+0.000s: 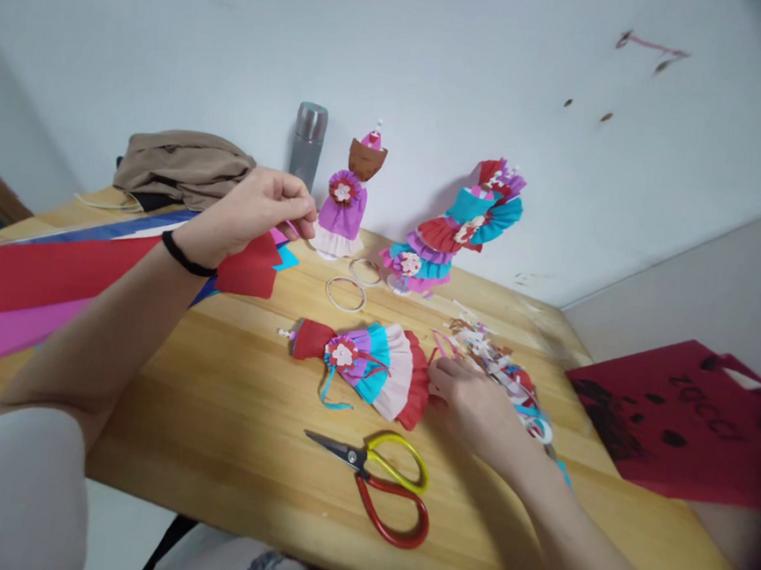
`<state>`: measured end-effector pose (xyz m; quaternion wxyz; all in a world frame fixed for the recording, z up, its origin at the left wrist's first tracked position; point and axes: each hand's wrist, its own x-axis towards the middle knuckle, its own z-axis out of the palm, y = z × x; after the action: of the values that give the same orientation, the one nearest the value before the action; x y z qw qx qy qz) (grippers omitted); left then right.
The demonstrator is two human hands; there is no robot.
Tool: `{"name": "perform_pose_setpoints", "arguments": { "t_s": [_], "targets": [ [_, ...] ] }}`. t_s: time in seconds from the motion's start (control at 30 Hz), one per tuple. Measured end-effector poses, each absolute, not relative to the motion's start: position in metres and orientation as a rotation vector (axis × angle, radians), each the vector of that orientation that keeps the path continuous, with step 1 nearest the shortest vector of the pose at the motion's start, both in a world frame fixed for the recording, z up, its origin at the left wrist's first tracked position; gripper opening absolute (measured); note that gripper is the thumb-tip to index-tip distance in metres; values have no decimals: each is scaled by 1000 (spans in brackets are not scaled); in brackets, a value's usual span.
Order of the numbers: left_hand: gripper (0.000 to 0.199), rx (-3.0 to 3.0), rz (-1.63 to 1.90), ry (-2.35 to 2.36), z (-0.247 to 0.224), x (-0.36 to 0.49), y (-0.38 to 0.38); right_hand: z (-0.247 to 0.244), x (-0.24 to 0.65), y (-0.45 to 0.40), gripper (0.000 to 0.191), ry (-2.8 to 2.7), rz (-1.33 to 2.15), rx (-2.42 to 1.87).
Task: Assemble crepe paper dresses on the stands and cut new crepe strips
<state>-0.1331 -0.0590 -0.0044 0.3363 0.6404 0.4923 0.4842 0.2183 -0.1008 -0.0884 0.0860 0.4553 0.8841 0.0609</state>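
my left hand point(281, 207) is pinched together. my right hand point(470, 402), grip unclear, is beside the dress point(364, 367), beyond the bench's point(210, 447) front edge.

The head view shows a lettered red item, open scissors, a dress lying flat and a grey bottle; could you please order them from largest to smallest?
1. Lettered red item
2. Scissors and dress, too alike to rank
3. Grey bottle
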Motion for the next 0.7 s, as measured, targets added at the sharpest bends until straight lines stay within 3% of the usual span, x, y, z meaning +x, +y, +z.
{"name": "perform_pose_setpoints", "arguments": {
  "t_s": [0.13,0.33,0.47,0.7],
  "targets": [
    [19,1707,1228,1305,-8,-136,-58,-84,208,-97,17,2497,178,1496],
    [19,1717,1175,1349,-10,-134,-58,-77,194,-88,27,2343,265,1339],
    [21,1726,1203,1360,-11,-133,-57,-77,209,-84,21,2380,219,1348],
    [22,1682,1273,1319,-15,-129,-53,-103,252,-69,21,2788,199,1949]
  ]
}}
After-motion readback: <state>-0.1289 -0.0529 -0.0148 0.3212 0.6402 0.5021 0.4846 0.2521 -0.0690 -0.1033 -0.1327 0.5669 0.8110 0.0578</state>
